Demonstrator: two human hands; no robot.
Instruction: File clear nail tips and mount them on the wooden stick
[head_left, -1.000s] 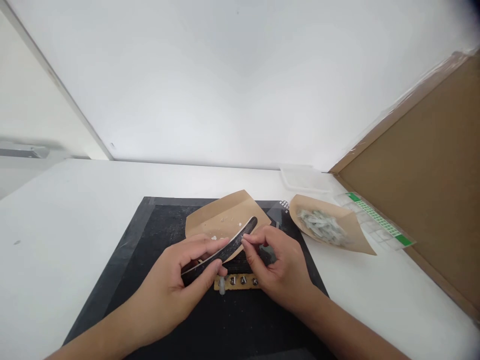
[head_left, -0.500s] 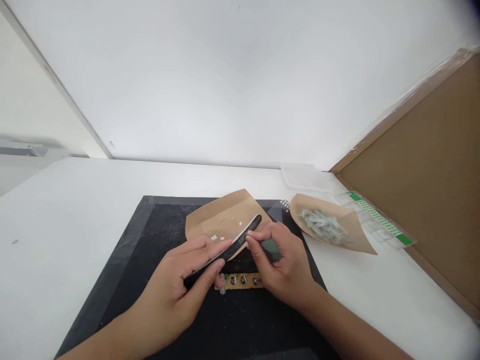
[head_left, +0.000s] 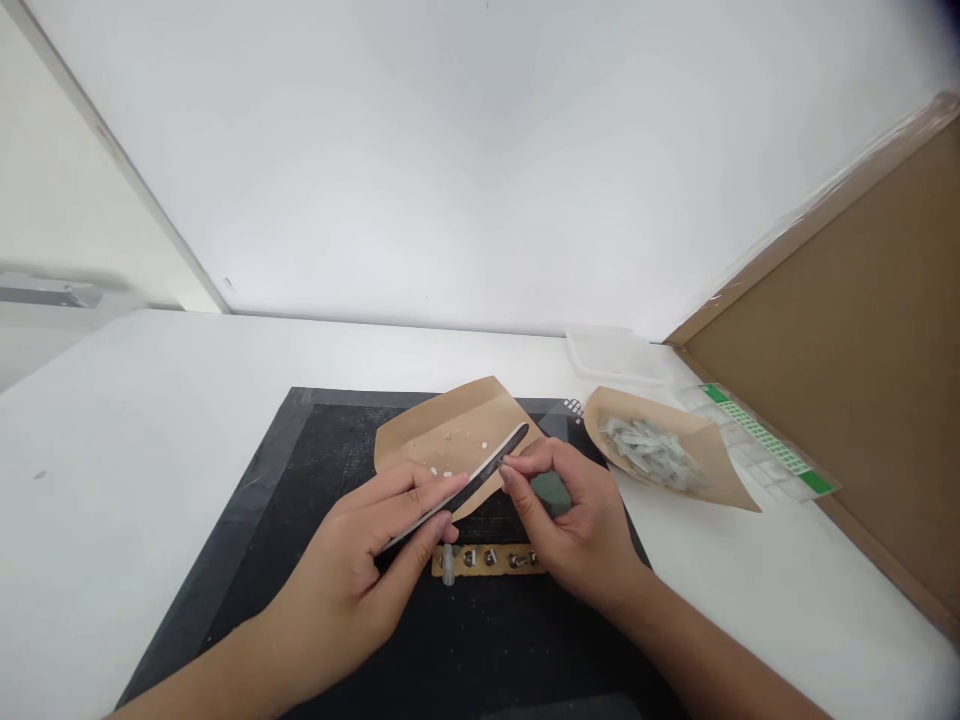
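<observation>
My left hand (head_left: 382, 540) is closed around a black nail file (head_left: 480, 482) with a pale edge, which slants up to the right. Thumb and fingertips of my right hand (head_left: 574, 510) are pinched together against the file's dark face; whatever small piece they hold is too hidden to name. Beneath both hands lies a tan strip (head_left: 501, 560) with several round metal pieces along it. A clear, tube-like piece (head_left: 448, 565) stands at the strip's left end. Part of a dark green object (head_left: 553, 492) shows behind my right fingers.
A black mat (head_left: 300, 480) covers the middle of the white table (head_left: 150, 400). A brown paper tray (head_left: 450, 410) with white bits is behind the file. Another paper tray (head_left: 727, 470), at right, holds many translucent slips. A green-marked clear sheet (head_left: 772, 445) leans near the cardboard (head_left: 847, 290).
The file has turned slightly, now showing its pale edge more and its dark face less. My right fingertips have shifted a little to the right along it. Both hands keep their grip.
</observation>
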